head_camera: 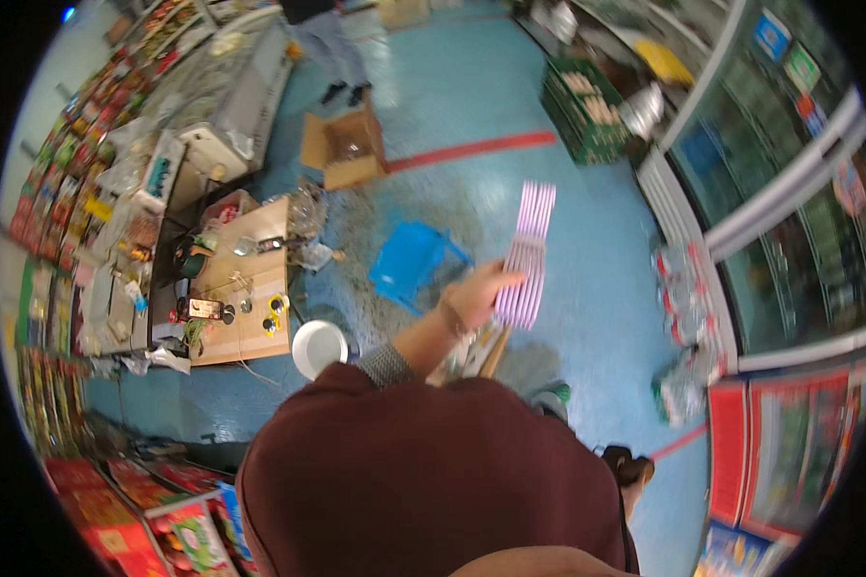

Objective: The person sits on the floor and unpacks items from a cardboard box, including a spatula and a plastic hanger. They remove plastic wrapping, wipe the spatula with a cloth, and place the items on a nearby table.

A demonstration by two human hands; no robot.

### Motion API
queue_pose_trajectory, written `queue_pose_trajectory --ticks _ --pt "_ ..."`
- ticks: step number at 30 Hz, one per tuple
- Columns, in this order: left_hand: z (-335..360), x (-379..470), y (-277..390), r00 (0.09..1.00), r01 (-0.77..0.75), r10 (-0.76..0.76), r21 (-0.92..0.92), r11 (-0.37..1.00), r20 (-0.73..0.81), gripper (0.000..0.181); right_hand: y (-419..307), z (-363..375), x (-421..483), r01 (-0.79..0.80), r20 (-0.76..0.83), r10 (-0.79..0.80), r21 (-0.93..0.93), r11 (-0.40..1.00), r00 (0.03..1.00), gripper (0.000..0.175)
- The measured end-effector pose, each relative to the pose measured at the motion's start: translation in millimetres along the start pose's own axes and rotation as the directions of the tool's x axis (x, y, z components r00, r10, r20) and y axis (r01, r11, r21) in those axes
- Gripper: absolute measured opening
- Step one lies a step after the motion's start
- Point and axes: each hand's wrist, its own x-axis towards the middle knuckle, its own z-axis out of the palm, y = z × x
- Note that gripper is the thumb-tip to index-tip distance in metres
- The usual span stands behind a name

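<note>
My left hand (pixel 478 290) reaches forward over the floor and is shut on a flat bundle of lilac-and-white striped strips (pixel 522 281). The thumb lies across its face; a paler band crosses the middle and the far end juts beyond it. Below and left of the bundle stands a blue plastic stool (pixel 410 258). Closer to my body, a white bucket (pixel 320 349) sits beside the wooden table (pixel 260 339). To the right of my torso, a dark brown thing (pixel 624 465) shows above a skin-coloured patch; I cannot tell whether this is my right hand.
An open cardboard box (pixel 350 173) lies ahead, near a standing person's legs (pixel 335 54). A green crate (pixel 584 112) and shrink-wrapped bottles (pixel 682 296) stand along the right, by glass-door coolers (pixel 786 274). A phone (pixel 206 309) rests on the table. Stocked shelves (pixel 65 216) line the left.
</note>
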Motion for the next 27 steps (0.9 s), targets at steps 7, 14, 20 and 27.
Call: queue_pose_trajectory --ticks 7,14,20,27 --pt "-44.4 87.6 -20.1 0.848 -0.016 0.177 0.309 0.951 -0.500 0.029 -105.9 176.8 199.8 -0.210 0.134 0.218 -0.069 0.975 0.967 0.055" --pt "-56.1 169.1 15.1 0.567 0.150 0.284 0.436 0.888 -0.773 0.022 -192.8 410.7 301.5 -0.280 0.245 0.322 -0.192 0.941 0.915 0.055" --pt "-55.9 176.6 68.7 0.214 -0.254 0.454 0.400 0.881 -0.865 0.026 -195.3 581.3 345.7 -0.261 0.289 0.420 -0.457 0.850 0.860 0.053" --pt "-95.9 219.7 133.8 -0.156 -0.683 0.382 0.379 0.625 -0.911 0.030 -154.7 739.0 375.7 -0.215 0.343 0.485 -0.593 0.776 0.804 0.055"
